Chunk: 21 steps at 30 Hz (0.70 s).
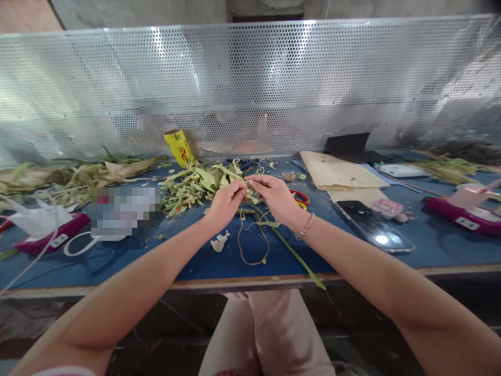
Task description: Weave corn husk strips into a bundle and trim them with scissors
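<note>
In the head view, both hands meet near the middle of the frame, above a blue table (211,266). The left hand (227,202) has its thumb and fingers pinched together, and the right hand (275,197) mirrors it, fingertips close against the left ones. Between them they grip a small pale green leaf piece (252,197), partly hidden by the fingers. A beaded bracelet (307,227) circles the right wrist.

Just left of centre, beside and behind the left hand, lies a heap of green leaves (203,183). A yellow tube (180,148) stands tilted behind it, near the perforated metal screen (188,78) that spans the upper part of the frame. Below the hands, at lower centre, are a loop of thin string (253,263), a pale scrap (219,242) and a long green blade (299,252) reaching over the table's front edge. Red and yellow handles (301,198) show just beyond the right wrist.

Right of centre, sheets of brown paper (340,172) lie behind a dark phone (373,224) with a bright reflection, and a pink case (387,208) sits beside the phone. A purple power strip (465,216) is at the far right. Dried husks (129,170) spread across the left of the frame.
</note>
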Each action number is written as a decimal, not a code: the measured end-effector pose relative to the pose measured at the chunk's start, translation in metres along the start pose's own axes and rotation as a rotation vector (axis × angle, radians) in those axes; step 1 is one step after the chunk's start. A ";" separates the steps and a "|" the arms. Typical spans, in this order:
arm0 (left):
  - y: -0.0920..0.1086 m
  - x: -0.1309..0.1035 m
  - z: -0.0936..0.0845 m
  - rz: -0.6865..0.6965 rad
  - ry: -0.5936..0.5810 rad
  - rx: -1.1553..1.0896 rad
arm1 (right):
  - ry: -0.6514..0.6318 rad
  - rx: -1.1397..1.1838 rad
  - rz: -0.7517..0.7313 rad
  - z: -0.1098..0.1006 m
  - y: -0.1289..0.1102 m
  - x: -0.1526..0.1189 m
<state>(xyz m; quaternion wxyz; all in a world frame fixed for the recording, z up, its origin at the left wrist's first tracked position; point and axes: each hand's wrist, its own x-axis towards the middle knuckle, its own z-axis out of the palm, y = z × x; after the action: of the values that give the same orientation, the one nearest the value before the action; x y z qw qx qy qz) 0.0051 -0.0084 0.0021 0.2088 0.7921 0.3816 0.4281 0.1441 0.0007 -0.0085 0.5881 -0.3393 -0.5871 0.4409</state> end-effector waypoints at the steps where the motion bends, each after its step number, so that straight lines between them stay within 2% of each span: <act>1: -0.001 0.000 0.000 -0.004 0.003 -0.016 | 0.005 0.009 -0.015 0.000 0.000 0.000; 5: -0.003 0.001 0.000 -0.019 0.027 -0.074 | 0.013 0.037 -0.066 -0.002 0.000 0.001; 15: -0.001 0.002 0.001 -0.080 0.036 -0.227 | 0.065 -0.072 -0.154 0.000 -0.009 -0.005; 21: -0.004 0.002 -0.001 -0.030 0.009 -0.229 | 0.080 -0.115 -0.145 0.001 -0.008 -0.004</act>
<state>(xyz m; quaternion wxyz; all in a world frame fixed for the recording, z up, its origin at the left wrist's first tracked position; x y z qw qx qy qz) 0.0032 -0.0042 0.0015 0.3024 0.7555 0.3428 0.4693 0.1448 -0.0064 -0.0025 0.6209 -0.3464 -0.6105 0.3491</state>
